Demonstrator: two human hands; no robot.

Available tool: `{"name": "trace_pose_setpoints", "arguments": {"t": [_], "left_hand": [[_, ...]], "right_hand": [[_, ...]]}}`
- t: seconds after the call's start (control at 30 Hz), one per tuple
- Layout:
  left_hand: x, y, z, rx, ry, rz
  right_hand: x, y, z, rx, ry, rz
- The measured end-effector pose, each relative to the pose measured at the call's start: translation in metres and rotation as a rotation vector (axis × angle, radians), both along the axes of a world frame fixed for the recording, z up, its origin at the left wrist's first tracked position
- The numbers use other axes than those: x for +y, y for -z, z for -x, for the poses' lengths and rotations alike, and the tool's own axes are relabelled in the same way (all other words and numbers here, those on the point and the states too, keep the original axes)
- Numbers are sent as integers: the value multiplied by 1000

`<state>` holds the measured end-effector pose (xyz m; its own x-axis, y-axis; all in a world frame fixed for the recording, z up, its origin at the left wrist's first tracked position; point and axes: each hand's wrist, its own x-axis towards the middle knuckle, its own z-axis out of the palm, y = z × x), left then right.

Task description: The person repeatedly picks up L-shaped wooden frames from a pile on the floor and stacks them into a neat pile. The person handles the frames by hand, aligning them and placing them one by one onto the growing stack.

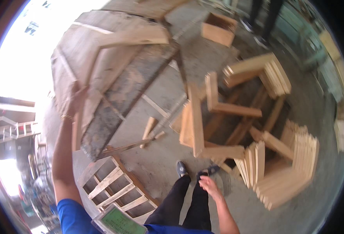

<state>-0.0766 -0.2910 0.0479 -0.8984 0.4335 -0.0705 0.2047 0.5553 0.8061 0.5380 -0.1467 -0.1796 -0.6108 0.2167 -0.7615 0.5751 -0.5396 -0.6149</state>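
My left hand is closed around one leg of an angled wooden frame piece, made of pale boards joined at a bend. The piece lies over a worn, dark-stained work table on the left. My right hand hangs low in front of my legs, its fingers loosely apart and holding nothing. Right of it, several similar angled wooden pieces are nested in a stack. Another angled piece rests on the near left part of that pile. Motion blurs the left hand somewhat.
A slatted wooden pallet lies at my lower left. Wood offcuts are on the floor beside the table. An open wooden box stands at the back, near another person's legs. More nested frame pieces sit at the far right.
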Motion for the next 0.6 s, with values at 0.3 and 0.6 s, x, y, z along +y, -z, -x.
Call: {"name": "trace_pose_setpoints", "arguments": {"t": [0.3, 0.6], "left_hand": [[14, 28, -4, 200, 19, 171], [20, 14, -11, 263, -57, 350]], "right_hand": [[72, 47, 38, -110, -273, -1310], [70, 126, 169, -283, -210, -890]]}}
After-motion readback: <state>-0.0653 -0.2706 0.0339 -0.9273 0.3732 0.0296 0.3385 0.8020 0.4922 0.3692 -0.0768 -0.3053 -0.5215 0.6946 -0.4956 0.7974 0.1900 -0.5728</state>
